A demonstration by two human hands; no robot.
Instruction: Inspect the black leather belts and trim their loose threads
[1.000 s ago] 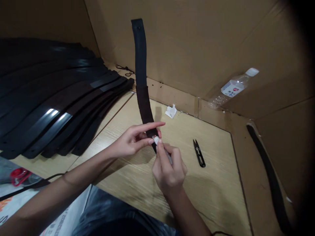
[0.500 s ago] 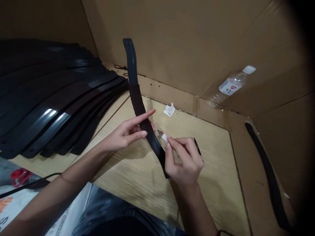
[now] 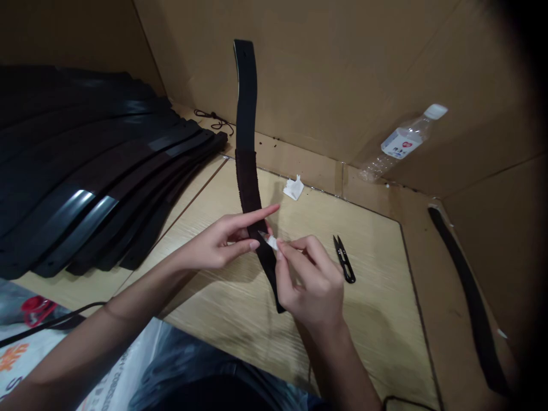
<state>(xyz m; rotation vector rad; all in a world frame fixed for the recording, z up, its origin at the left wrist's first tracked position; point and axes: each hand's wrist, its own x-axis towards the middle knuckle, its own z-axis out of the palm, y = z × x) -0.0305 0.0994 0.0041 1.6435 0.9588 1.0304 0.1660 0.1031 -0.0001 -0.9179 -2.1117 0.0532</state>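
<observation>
My left hand [image 3: 222,242] grips a long black strap [image 3: 247,137] near its lower part, index finger stretched across it, thumb pressed under. The strap stands nearly upright, its top end bare and smooth, its middle wrapped in dark thread. My right hand [image 3: 308,279] pinches a small tool with a white tip [image 3: 270,242] between thumb and fingers, the tip touching the strap just beside my left fingers. The strap's lower end [image 3: 278,302] rests on the wooden board below my right hand.
A fanned stack of black straps [image 3: 98,177] lies at the left. Black thread snips [image 3: 345,260] lie on the wooden board [image 3: 377,319] right of my hand. A crumpled white scrap [image 3: 293,188], a plastic bottle [image 3: 400,142], cardboard walls [image 3: 342,80] and a lone strap [image 3: 471,308] at the right.
The strap has swung back from a left tilt to nearly upright. My right hand has moved left and brought the white-tipped tool back against the strap.
</observation>
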